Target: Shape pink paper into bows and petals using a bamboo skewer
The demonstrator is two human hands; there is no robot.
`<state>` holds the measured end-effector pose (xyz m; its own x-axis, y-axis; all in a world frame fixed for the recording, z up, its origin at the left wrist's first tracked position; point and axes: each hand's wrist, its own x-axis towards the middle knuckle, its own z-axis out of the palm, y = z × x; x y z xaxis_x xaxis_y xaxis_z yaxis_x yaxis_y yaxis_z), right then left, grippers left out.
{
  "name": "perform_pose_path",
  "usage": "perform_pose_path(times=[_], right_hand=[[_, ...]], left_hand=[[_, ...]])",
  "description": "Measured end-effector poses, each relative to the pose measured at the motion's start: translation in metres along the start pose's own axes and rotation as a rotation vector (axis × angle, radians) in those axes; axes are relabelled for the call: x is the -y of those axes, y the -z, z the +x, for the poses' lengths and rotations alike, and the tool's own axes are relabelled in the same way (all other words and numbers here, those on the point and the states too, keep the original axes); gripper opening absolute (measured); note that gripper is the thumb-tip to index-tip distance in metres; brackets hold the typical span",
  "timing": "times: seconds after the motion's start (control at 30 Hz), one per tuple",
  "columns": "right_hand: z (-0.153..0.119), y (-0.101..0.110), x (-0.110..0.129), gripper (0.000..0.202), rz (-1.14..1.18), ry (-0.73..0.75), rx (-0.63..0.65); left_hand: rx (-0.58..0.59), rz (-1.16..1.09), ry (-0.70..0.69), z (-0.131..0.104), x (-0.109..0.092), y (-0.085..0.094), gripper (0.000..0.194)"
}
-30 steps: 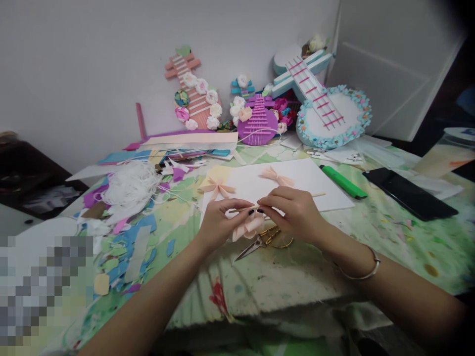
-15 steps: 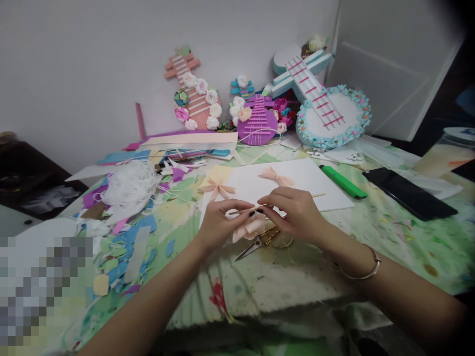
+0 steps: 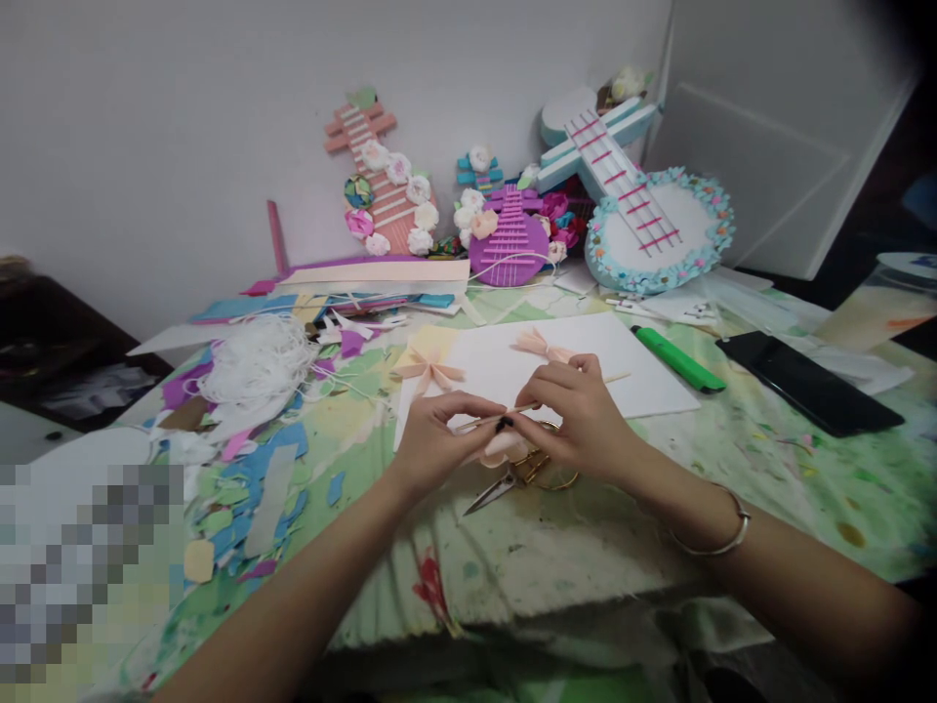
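My left hand and my right hand meet fingertip to fingertip, pinching a thin wooden stick that runs sideways through both. Pale pink paper hangs from the stick under my fingers, partly hidden by them. Just below lie gold-handled scissors, blades pointing left. Behind my hands is a white sheet bearing a fanned peach paper piece at its left edge and a gathered peach bundle farther back.
A green marker and a black phone lie at right. White string and paper scraps cover the left. Decorated paper instruments lean on the wall. A plastic container stands far right.
My right hand's fingers have shifted and bunched higher around the stick. The stick's right end has moved slightly left, and less of the pink paper shows below my fingers.
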<state>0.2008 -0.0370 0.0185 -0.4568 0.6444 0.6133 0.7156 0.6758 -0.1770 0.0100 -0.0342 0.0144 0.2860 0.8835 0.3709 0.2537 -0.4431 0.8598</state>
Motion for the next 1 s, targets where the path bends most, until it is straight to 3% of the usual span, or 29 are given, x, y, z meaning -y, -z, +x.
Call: perform_pose_path(times=[0.5,0.77,1.0], right_hand=[[-0.0007,-0.0029,-0.0008,0.016,0.011,-0.052,-0.042],[-0.0001,-0.0005,-0.0007,0.013,0.022,-0.06,0.02],[0.0009,-0.0008,0.0003,0.018,0.001,-0.085,-0.024]], left_hand=[[-0.002,0.029,-0.046,0.0009,-0.0006,0.0011,0.012],[-0.073,0.083,-0.031,0.0003,-0.002,0.0004,0.008],[-0.098,0.107,-0.08,-0.0004,-0.0041,-0.0009,0.007]])
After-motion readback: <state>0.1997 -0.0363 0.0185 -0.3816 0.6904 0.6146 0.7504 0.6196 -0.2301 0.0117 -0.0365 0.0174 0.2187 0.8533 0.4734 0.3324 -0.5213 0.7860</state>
